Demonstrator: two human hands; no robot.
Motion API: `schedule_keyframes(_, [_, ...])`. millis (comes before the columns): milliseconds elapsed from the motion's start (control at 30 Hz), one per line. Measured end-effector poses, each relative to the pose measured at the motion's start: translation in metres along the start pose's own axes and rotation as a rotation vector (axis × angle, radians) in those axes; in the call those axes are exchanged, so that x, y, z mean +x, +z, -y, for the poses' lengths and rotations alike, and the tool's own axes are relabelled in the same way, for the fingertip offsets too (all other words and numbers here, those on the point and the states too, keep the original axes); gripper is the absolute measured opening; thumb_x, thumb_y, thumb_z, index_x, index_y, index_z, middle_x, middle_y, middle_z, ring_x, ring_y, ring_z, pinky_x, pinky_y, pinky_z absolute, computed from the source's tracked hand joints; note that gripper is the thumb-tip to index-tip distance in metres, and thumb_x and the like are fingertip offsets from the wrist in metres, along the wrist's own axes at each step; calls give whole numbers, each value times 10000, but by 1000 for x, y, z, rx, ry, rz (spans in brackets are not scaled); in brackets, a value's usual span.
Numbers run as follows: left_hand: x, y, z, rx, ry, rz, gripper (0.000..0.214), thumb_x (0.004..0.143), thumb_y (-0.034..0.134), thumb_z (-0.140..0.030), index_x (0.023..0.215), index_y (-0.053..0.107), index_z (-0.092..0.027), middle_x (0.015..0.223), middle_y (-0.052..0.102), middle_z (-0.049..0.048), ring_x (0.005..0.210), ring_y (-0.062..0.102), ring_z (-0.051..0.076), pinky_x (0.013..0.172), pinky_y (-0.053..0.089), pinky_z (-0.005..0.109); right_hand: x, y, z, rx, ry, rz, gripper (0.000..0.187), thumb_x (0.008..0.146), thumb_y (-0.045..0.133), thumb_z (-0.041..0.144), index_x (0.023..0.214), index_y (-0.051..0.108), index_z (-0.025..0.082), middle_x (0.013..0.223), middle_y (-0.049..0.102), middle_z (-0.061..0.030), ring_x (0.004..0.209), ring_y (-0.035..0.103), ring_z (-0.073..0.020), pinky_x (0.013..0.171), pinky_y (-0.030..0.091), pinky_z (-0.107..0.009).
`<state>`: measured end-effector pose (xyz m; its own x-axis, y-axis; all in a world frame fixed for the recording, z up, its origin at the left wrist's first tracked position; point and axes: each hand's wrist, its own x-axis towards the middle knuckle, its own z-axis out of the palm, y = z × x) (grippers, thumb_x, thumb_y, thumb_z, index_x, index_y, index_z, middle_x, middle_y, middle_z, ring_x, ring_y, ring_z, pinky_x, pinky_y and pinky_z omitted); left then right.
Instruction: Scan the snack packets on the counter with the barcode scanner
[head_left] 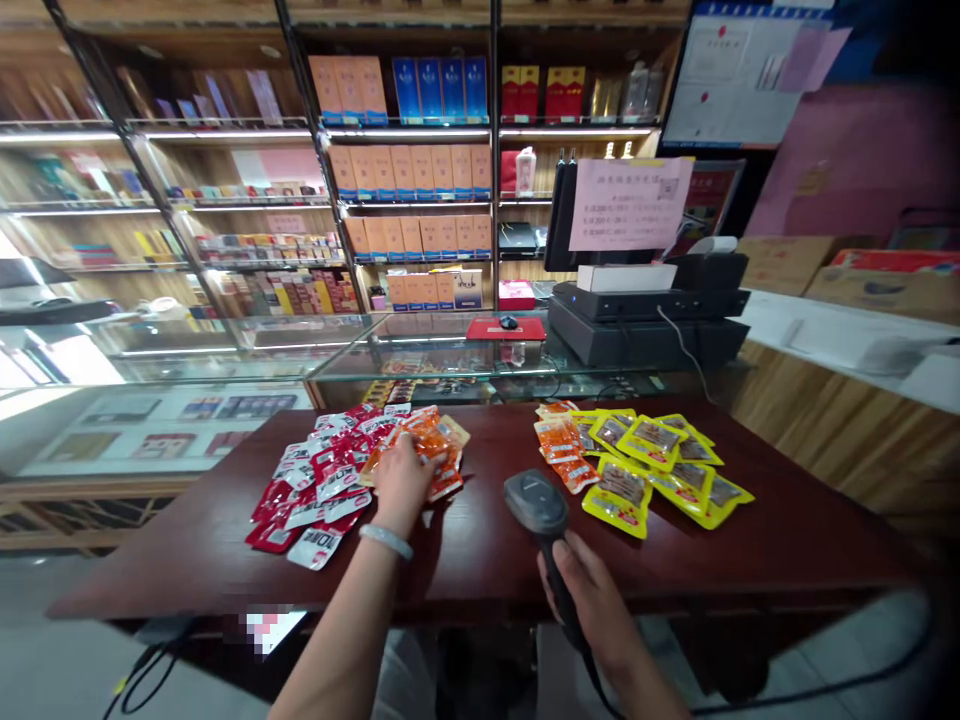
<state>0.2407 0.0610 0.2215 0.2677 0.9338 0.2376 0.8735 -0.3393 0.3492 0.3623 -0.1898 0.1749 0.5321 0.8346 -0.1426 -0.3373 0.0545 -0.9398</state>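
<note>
My right hand (592,590) is closed around the handle of a black barcode scanner (536,503), its head pointing away from me over the middle of the brown table. My left hand (405,478), with a pale bracelet (386,541) at the wrist, rests among orange snack packets (444,468). Its fingers curl down onto one of them, fingertips partly hidden. Left of that hand lies a heap of red and white packets (337,470). On the right side are more orange packets (561,450), touching a spread of yellow snack packets (619,492).
Beyond the table (480,560) stands a glass counter (352,365) with a mouse (509,322) on a red mat. A monitor and black cash-register unit (645,325) sit right of it. Boxed goods fill the back shelves (409,205). The scanner's cable trails low on the right.
</note>
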Motion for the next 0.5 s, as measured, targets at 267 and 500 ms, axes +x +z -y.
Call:
schedule_keyframes(267, [-17, 39, -67, -58, 359, 25, 597, 824, 635, -480, 1354, 518, -229, 1457, 491, 100, 1368, 397, 287, 1133, 301, 423, 4, -23, -7, 74, 20, -174, 458, 736, 713, 643, 900, 635, 223, 655, 602, 25, 520, 527, -94, 458, 411, -181])
schedule_keyframes(500, [-27, 89, -160, -131, 812, 315, 605, 934, 461, -499, 1498, 356, -307, 1573, 340, 70, 1479, 227, 283, 1164, 251, 487, -1, -50, -2, 132, 12, -355, 534, 671, 743, 670, 950, 632, 229, 648, 644, 3, 477, 535, -120, 408, 381, -200])
